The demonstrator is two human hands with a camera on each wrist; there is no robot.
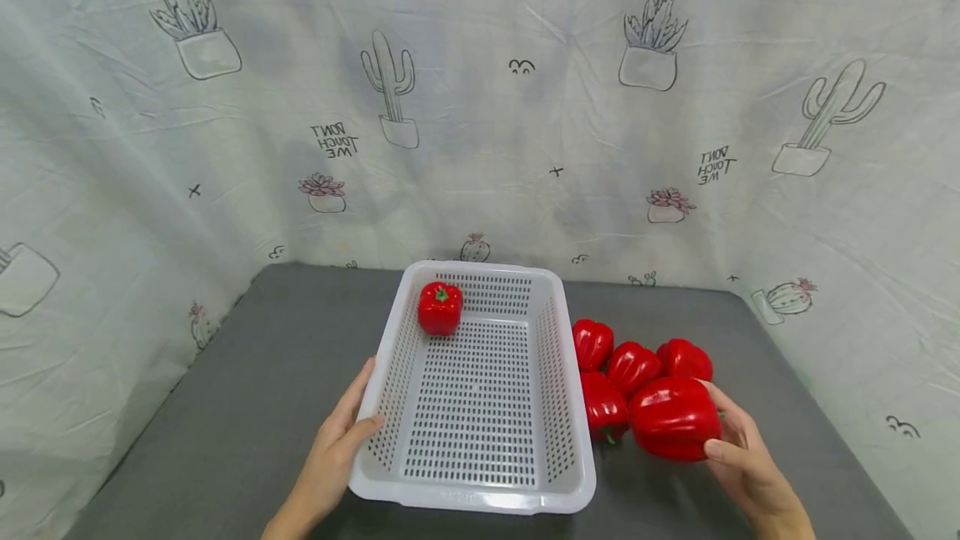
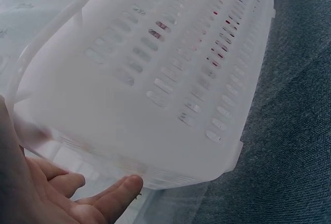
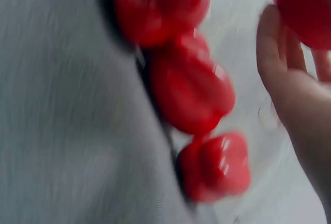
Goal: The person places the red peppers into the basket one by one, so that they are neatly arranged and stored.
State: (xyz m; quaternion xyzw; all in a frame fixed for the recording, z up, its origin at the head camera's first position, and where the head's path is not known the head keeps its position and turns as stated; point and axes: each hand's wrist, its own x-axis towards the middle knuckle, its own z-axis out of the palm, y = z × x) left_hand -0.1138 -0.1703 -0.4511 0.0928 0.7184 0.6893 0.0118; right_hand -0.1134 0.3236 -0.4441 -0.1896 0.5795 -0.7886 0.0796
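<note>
A white perforated plastic basket [image 1: 474,502] stands in the middle of the table, with one red bell pepper [image 1: 439,312] in its far left corner. My left hand [image 1: 332,445] grips the basket's left rim, thumb over the edge and fingers along the outer wall. In the left wrist view those fingers lie by the basket's underside [image 2: 129,131]. On the right, my right hand [image 1: 742,457] holds a large red bell pepper [image 1: 673,420] by its stem end, thumb on the near side. The right wrist view shows this pepper [image 3: 310,6] above others on the table.
Several more red bell peppers lie right of the basket: one [image 1: 602,408] against its wall, one [image 1: 592,344] farther back, one [image 1: 633,367] beside that, and one [image 1: 684,358] behind the held pepper. The grey table [image 1: 247,407] meets a cactus-print curtain [image 1: 480,107] at its far edge.
</note>
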